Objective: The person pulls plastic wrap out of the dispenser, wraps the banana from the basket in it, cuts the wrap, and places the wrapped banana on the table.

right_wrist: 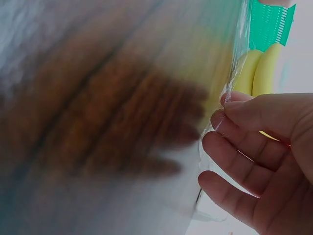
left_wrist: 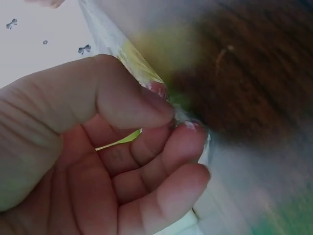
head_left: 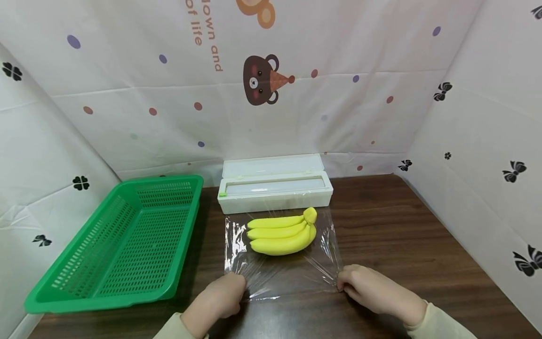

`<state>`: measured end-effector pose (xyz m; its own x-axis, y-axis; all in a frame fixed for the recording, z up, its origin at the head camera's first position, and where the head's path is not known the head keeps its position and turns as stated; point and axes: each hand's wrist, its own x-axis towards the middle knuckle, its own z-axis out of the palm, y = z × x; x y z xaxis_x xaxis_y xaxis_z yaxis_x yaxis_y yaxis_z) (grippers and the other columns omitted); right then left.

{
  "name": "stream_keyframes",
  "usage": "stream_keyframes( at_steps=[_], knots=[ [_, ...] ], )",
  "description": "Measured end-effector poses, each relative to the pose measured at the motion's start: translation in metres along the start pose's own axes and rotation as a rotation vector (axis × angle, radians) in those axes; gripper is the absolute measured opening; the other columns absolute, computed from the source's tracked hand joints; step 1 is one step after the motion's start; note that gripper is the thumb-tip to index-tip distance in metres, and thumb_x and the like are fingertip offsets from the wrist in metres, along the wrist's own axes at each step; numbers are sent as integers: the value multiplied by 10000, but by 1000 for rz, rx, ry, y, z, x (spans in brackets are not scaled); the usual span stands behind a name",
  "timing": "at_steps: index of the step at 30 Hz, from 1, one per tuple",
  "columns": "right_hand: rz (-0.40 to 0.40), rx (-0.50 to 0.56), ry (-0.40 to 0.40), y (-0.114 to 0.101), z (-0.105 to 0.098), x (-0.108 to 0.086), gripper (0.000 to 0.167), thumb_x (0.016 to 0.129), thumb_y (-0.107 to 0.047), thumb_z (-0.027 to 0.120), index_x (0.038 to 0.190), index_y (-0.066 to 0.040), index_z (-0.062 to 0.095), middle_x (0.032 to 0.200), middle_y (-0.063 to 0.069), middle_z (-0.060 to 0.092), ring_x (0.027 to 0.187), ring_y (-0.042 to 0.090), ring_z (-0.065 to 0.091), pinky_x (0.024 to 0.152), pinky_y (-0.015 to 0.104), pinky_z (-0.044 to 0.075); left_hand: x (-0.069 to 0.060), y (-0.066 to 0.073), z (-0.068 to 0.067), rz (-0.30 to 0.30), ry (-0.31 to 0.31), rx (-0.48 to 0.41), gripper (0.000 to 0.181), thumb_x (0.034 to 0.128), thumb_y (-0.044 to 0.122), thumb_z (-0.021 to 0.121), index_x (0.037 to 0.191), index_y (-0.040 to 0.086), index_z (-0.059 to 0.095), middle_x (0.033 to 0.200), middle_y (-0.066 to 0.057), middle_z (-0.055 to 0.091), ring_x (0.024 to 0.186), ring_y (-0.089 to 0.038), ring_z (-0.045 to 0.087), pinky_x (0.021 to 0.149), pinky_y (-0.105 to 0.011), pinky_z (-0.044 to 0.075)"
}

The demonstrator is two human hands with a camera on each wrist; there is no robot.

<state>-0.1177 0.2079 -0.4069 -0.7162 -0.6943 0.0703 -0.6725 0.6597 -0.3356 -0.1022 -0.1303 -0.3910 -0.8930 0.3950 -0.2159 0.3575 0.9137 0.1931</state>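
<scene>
Wood-grained table [head_left: 381, 226] underlies creased clear film [head_left: 292, 275] fingers [right_wrist: 249, 147] pinch.

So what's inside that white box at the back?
Through the opening on top of the white box, a long, pale surface shows, probably a roll. The box's walls cover its lower part and whatever else may be inside.

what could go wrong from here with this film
The clear film is creased where the left hand and right hand pinch its near edge, so uneven pulling might tear it. It seems to reach the white box, so a hard tug could drag that. The bananas lie within the film's outline and might shift with it.
</scene>
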Motion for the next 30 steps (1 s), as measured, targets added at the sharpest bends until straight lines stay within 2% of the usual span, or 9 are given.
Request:
stream_keyframes(
  at_steps=[6,17,30],
  knots=[
    [-1,-5,14,0,-1,0,192,836,-17,640,795,-205,644,814,-137,583,748,-20,537,615,220,475,0,-1,-6,-3,-22,-34,340,679,-58,641,511,155,435,506,50,406,462,-101,346,411,-248,331],
    [8,6,19,0,-4,-1,195,837,-14,637,805,-206,647,815,-143,578,746,-25,534,609,215,472,-5,-5,-14,-27,-13,-139,269,616,-15,604,503,164,438,529,51,401,440,-99,320,399,-255,252],
    [48,26,9,-2,-9,-2,173,833,-41,652,833,-214,648,836,-144,581,763,-30,539,616,211,475,-8,-3,-23,-26,24,-128,233,665,-11,650,614,163,504,558,52,464,477,-108,406,426,-268,336]
  ],
)
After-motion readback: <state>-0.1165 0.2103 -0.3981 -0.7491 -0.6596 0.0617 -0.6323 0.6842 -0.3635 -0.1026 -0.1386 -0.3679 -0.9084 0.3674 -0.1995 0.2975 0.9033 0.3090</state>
